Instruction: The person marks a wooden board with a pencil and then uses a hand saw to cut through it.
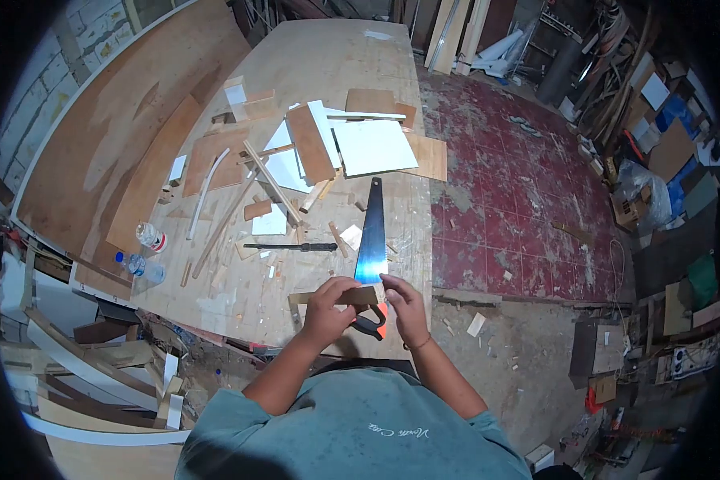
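A short wooden strip is held crosswise near the table's front edge. My left hand is closed around it, with the fingers over its top. At its right end my right hand has its bent thumb and fingertips closed in on the wood. Under the strip lies a handsaw, its shiny blade pointing away from me. The saw's orange and black handle shows between my hands, partly covered by the strip. A long, thin dark tool lies to the left of the blade.
Board offcuts, a white panel and thin wood strips lie scattered over the worktable. A water bottle and a white jar stand at its left edge. Right of the table is a worn red floor; clutter lines the far right.
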A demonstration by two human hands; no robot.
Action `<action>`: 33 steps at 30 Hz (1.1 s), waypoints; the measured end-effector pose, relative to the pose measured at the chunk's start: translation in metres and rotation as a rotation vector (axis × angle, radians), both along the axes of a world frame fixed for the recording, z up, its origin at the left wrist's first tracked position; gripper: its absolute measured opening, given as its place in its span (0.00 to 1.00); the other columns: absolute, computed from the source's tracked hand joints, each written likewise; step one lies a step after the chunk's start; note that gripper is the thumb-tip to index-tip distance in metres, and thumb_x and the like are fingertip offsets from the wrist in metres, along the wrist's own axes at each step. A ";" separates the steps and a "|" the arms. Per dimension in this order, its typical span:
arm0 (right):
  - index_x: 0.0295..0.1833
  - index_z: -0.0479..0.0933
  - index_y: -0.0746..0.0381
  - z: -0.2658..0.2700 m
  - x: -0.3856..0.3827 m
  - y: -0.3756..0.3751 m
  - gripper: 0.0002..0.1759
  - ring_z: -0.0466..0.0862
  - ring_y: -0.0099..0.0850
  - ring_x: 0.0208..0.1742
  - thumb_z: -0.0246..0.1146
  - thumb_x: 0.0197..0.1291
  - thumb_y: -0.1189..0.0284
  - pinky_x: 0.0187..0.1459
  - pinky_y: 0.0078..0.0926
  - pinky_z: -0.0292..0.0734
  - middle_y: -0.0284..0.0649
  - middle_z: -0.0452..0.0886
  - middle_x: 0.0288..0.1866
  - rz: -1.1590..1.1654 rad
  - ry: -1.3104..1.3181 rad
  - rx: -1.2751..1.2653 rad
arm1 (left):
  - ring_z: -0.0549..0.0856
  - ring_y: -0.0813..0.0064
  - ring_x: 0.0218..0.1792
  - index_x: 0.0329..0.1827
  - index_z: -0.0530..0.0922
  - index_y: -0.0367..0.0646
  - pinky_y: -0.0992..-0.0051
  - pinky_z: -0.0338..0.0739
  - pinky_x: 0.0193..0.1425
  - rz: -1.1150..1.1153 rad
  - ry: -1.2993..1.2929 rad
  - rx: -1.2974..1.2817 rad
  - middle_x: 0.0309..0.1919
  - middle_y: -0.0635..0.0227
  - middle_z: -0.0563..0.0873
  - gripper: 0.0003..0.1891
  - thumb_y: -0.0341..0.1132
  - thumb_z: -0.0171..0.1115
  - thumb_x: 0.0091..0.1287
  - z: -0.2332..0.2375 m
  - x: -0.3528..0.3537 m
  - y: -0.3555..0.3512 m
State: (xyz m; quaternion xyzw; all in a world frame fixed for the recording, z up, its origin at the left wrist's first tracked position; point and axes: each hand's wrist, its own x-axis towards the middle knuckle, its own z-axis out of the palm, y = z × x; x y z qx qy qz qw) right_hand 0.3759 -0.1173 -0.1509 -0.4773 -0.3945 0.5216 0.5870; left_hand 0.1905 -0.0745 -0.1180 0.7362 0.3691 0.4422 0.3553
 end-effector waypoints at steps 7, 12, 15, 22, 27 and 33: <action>0.47 0.81 0.69 0.055 0.002 -0.017 0.10 0.81 0.22 0.40 0.66 0.66 0.73 0.46 0.23 0.78 0.37 0.84 0.40 -0.015 -0.048 -0.011 | 0.87 0.62 0.44 0.48 0.80 0.41 0.68 0.82 0.49 0.037 0.049 0.030 0.43 0.61 0.84 0.20 0.19 0.67 0.49 0.002 0.009 -0.006; 0.44 0.81 0.68 0.043 0.010 -0.017 0.11 0.80 0.23 0.39 0.64 0.68 0.69 0.45 0.23 0.77 0.38 0.84 0.41 -0.003 -0.026 -0.025 | 0.87 0.62 0.44 0.47 0.80 0.42 0.68 0.81 0.49 0.023 0.038 0.023 0.43 0.61 0.84 0.20 0.21 0.70 0.50 0.004 0.011 -0.008; 0.46 0.81 0.68 0.032 0.018 -0.013 0.14 0.80 0.24 0.43 0.63 0.70 0.65 0.48 0.24 0.76 0.39 0.84 0.43 0.067 0.091 0.007 | 0.87 0.61 0.45 0.47 0.81 0.41 0.67 0.81 0.51 0.029 0.047 -0.001 0.44 0.60 0.85 0.19 0.22 0.71 0.51 0.002 0.011 -0.006; 0.70 0.70 0.62 0.050 0.009 -0.006 0.27 0.79 0.26 0.52 0.63 0.69 0.63 0.57 0.27 0.76 0.37 0.81 0.53 0.235 -0.035 0.034 | 0.87 0.65 0.49 0.50 0.82 0.41 0.69 0.80 0.55 0.101 0.070 -0.077 0.47 0.60 0.87 0.21 0.22 0.74 0.50 0.001 0.009 -0.006; 0.66 0.73 0.62 0.057 0.015 0.000 0.23 0.79 0.26 0.53 0.65 0.67 0.69 0.56 0.27 0.76 0.38 0.81 0.51 0.386 0.026 -0.023 | 0.87 0.64 0.50 0.52 0.81 0.41 0.69 0.81 0.56 0.111 0.070 -0.148 0.48 0.59 0.86 0.22 0.17 0.66 0.52 0.015 0.013 -0.013; 0.65 0.72 0.61 0.058 0.015 0.008 0.22 0.80 0.27 0.53 0.65 0.67 0.68 0.57 0.28 0.76 0.38 0.79 0.53 0.466 -0.023 0.014 | 0.87 0.65 0.51 0.54 0.81 0.42 0.69 0.82 0.56 0.215 0.103 -0.167 0.50 0.60 0.86 0.25 0.19 0.72 0.51 0.012 0.015 -0.019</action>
